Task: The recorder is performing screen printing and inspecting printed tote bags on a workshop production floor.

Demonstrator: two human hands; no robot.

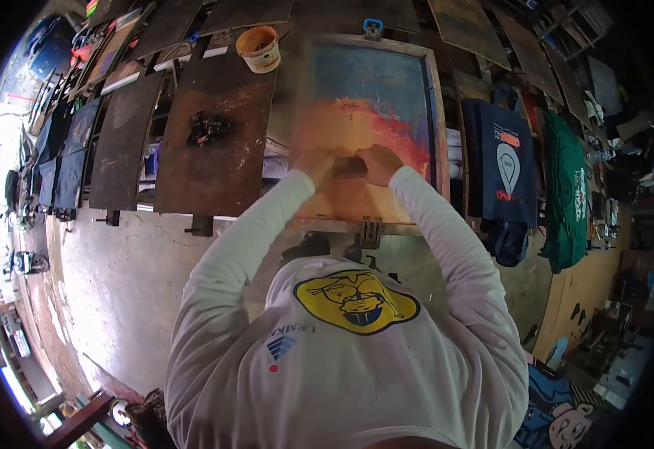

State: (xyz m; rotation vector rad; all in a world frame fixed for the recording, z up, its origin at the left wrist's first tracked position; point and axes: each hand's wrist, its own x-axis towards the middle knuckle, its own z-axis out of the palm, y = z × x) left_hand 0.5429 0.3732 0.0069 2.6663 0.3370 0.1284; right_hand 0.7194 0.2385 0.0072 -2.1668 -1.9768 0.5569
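Observation:
Both of my hands are on a dark squeegee, which rests on the mesh of a wood-framed printing screen. My left hand grips its left end and is somewhat blurred. At the other end, my right hand is closed with its fingers wrapped round. Blue-grey colour covers the far part of the mesh, a ragged red band crosses the middle, and the near part looks orange. The squeegee's lower edge is hard to make out. Whatever lies under the screen is hidden.
A metal hinge clamp sits at the screen's near edge, a blue clip at its far edge. To the left are brown boards, a crumpled black lump and a stained bucket. Navy cloth and green cloth lie on the right.

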